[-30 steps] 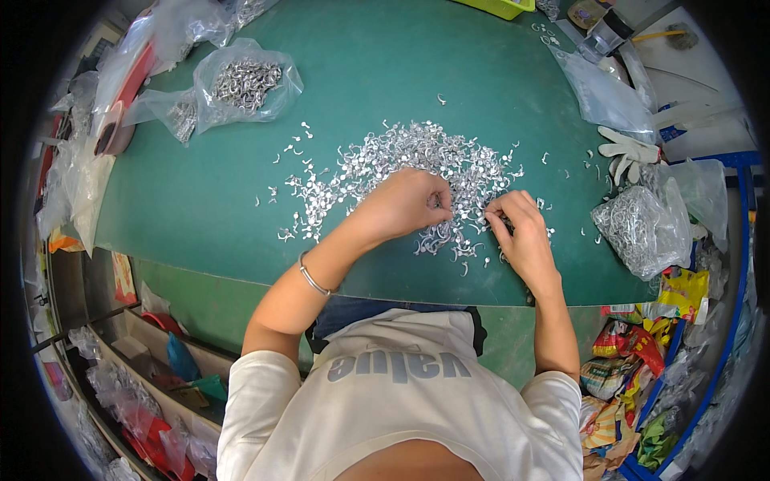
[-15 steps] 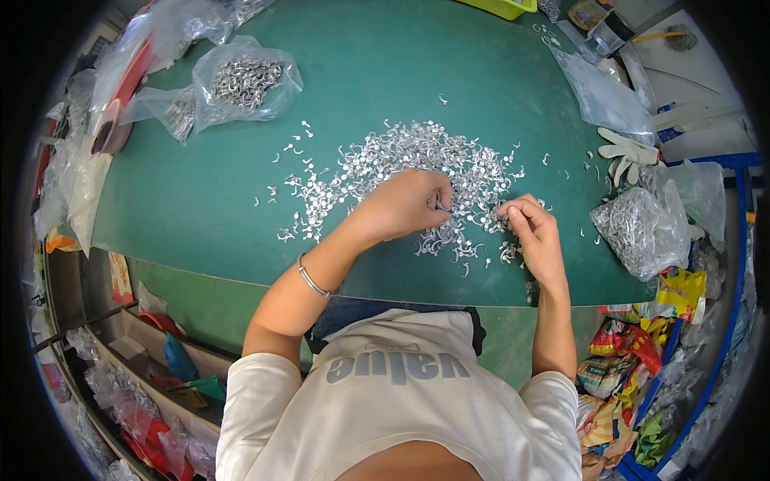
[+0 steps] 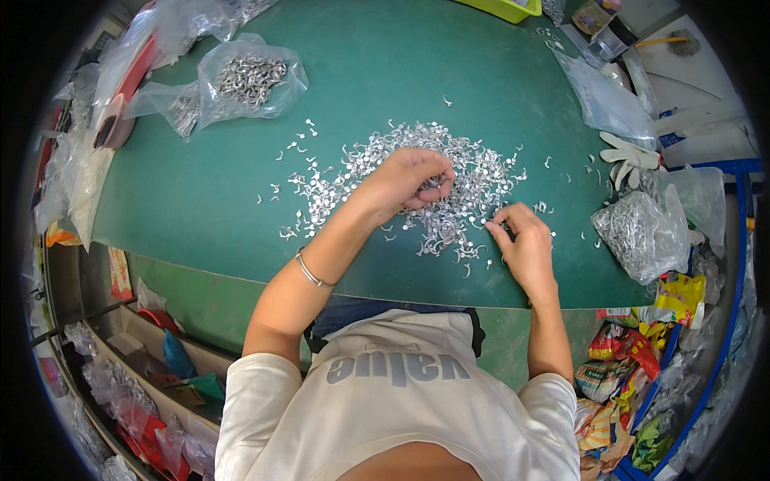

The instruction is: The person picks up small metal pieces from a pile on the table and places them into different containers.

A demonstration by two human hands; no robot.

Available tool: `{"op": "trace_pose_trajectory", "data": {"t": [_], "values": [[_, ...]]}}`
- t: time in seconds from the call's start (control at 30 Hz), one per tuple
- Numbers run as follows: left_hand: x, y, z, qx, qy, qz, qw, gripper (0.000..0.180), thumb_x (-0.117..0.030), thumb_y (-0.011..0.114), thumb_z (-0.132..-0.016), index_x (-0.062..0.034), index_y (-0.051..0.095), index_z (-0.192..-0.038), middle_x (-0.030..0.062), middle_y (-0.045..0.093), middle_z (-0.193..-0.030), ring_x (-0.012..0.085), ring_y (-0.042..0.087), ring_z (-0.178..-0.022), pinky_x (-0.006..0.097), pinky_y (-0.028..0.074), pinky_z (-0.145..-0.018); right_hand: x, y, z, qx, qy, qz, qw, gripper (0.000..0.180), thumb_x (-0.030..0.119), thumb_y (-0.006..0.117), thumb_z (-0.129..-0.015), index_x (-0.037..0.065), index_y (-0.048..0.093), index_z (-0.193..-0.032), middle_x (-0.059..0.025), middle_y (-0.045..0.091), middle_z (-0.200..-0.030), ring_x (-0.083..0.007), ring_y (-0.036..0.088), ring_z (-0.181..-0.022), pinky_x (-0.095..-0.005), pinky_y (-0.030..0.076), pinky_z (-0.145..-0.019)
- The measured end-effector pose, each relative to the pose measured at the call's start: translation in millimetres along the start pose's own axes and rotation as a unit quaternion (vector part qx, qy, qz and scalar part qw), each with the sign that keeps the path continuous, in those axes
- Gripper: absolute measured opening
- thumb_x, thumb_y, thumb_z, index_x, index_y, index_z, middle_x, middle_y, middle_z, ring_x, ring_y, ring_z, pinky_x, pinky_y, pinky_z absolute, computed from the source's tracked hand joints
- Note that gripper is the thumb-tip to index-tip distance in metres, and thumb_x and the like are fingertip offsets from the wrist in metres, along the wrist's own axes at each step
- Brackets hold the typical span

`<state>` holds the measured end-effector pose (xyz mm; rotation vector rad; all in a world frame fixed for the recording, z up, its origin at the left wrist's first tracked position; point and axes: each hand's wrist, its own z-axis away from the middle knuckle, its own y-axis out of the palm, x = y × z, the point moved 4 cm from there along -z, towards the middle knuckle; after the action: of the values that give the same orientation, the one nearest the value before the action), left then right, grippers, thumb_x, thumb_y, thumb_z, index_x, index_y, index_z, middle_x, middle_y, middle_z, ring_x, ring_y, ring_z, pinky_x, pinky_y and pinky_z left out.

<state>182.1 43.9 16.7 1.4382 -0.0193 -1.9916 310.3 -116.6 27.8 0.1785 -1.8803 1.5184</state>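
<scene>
A heap of small silver metal hooks (image 3: 473,172) lies spread over the middle of the green table (image 3: 377,72). My left hand (image 3: 405,180) rests on the heap with its fingers curled around a small bunch of the hooks. My right hand (image 3: 521,240) sits at the heap's near right edge, thumb and fingers pinching at hooks there. A thin metal bangle (image 3: 311,271) circles my left wrist.
Clear bags of the same metal parts lie at the far left (image 3: 250,80) and at the right edge (image 3: 642,232). A white work glove (image 3: 628,156) lies at the right. Loose hooks scatter left of the heap. Colourful packets fill a blue crate (image 3: 642,377) at lower right.
My right hand has shifted a little along the heap's near edge, pinching at hooks. My left hand stays on the heap, fingers working a small bunch.
</scene>
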Motion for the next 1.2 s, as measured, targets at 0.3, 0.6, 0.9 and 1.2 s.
{"op": "trace_pose_trajectory", "data": {"t": [0.3,0.6,0.9,1.2], "values": [[9.0,5.4,-4.8,0.055,0.212,-0.336,0.916,0.016,-0.014,0.064,-0.079,0.0007,0.066,-0.083,0.0102,0.064,-0.072,0.0163,0.058,-0.065,0.03,0.045,-0.061,-24.9,5.4,-3.6,0.102,0.192,-0.543,0.811,0.01,0.01,0.058,-0.087,0.002,0.056,-0.092,0.0013,0.051,-0.072,-0.0064,0.046,-0.059,-0.0212,0.034,-0.048],[9.0,15.7,5.0,0.048,0.198,-0.519,0.83,0.011,-0.008,0.07,-0.069,-0.0024,0.063,-0.075,0.0093,0.057,-0.064,0.0246,0.056,-0.06,0.034,0.045,-0.058,14.2,6.7,-0.7,0.01,-0.058,0.056,0.997,0.024,0.014,0.07,-0.074,0.006,0.056,-0.091,-0.0115,0.056,-0.078,-0.0322,0.057,-0.066,-0.0404,0.043,-0.054],[9.5,13.0,-0.8,0.005,0.26,-0.466,0.846,0.007,-0.008,0.064,-0.075,-0.001,0.064,-0.076,0.0101,0.059,-0.065,0.0242,0.057,-0.059,0.035,0.045,-0.058,13.5,3.2,-3.8,-0.045,-0.104,0.121,0.986,0.009,0.011,0.061,-0.081,0.003,0.058,-0.082,-0.0122,0.056,-0.073,-0.0298,0.057,-0.063,-0.0402,0.043,-0.051],[7.0,9.0,-2.0,0.058,0.007,-0.012,0.998,0.024,-0.013,0.047,-0.091,0.0016,0.06,-0.104,-0.0003,0.05,-0.062,0.003,0.036,-0.047,0.018,0.023,-0.037,-8.5,-3.4,-13.7,-0.097,0.022,-0.233,0.967,0.009,0.004,0.057,-0.084,-0.003,0.061,-0.085,-0.0029,0.046,-0.066,-0.0094,0.041,-0.059,-0.024,0.032,-0.052]]}}
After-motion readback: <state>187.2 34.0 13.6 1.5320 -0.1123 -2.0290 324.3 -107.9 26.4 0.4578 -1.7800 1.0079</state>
